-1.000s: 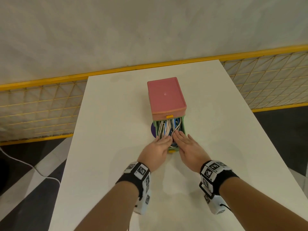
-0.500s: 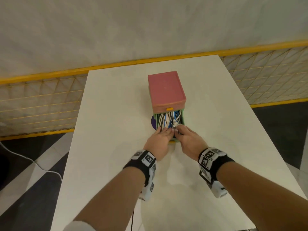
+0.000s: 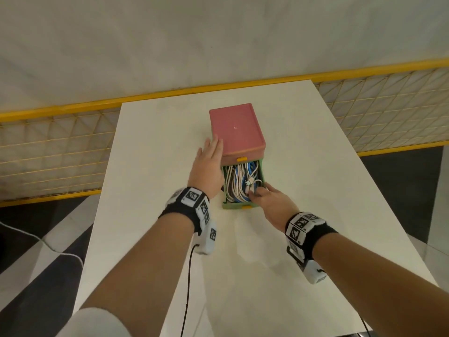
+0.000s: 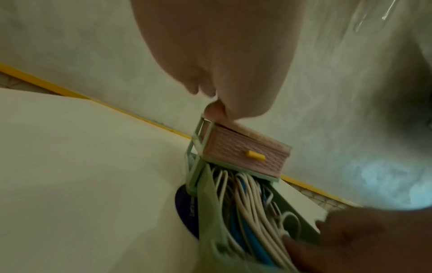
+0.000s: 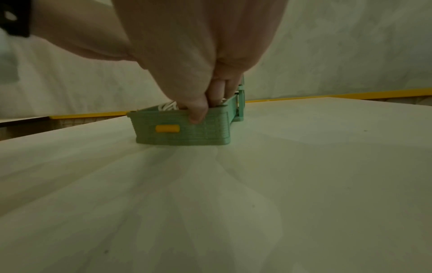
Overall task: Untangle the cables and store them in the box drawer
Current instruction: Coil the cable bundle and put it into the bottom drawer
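A small box with a pink top stands near the middle of a white surface, and its lower drawer, green with a yellow knob on the front, is pulled out toward the person. The cables, several white loops with blue ones among them, lie bunched inside this open drawer, and a blue plug end shows near the right side of the pile. Above it, the left wrist view shows a pink upper drawer pushed in flush, with its own yellow knob. The left hand lies along the left side of the box, its grip apart: the fingers are straight and together, their tips resting against the top left edge of the pink lid, holding nothing. The right hand is at the near right corner of the open drawer, its grip clamped on the drawer: in the right wrist view the thumb presses down over the green front wall while the fingers curl inside over the rim, down among the cables. Whether those fingers also pinch a cable cannot be told. A dark blue round thing lies on the surface, partly hidden under the left side of the drawer. Both wrists wear black bands carrying white blocks with black square markers. Beyond the far edge of the surface runs a yellow-railed mesh fence in front of a pale wall.
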